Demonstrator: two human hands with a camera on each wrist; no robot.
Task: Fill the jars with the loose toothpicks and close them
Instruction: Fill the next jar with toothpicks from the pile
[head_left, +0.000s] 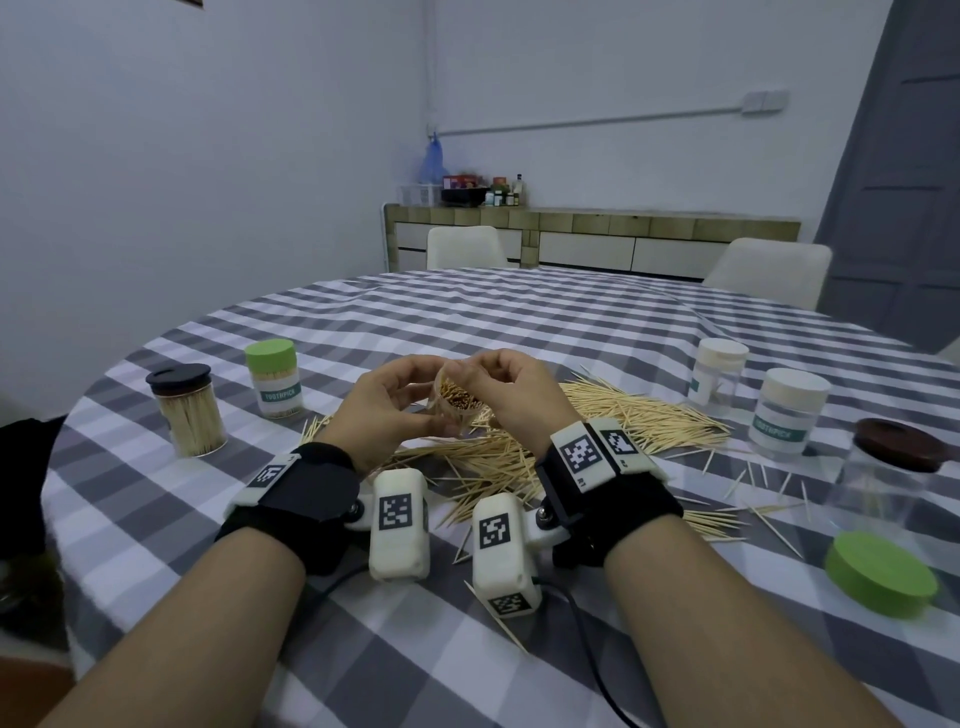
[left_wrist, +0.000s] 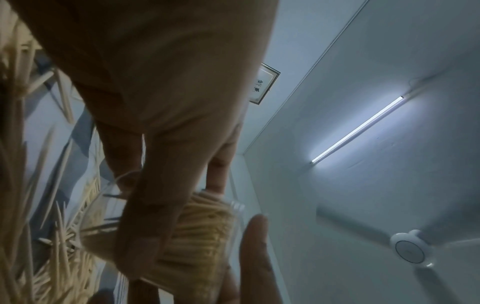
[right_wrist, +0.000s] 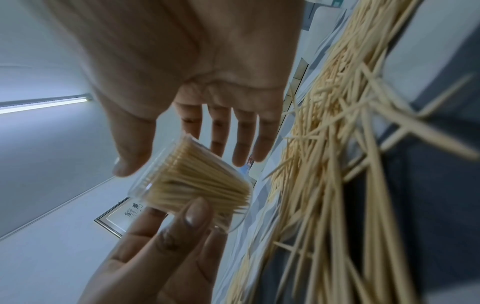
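A small clear jar packed with toothpicks is held just above the checked table, tilted toward me, without a lid. My left hand grips its side; its fingers wrap the jar, and its thumb shows on the jar in the right wrist view. My right hand hovers at the jar's mouth with fingers nearly straight, thumb beside the rim. Loose toothpicks lie in a wide heap under and right of both hands. A loose green lid lies at the near right.
Two filled, closed jars stand at the left: one black-lidded, one green-lidded. At the right stand two white-lidded clear jars and a brown-lidded one. Two chairs sit beyond the far table edge.
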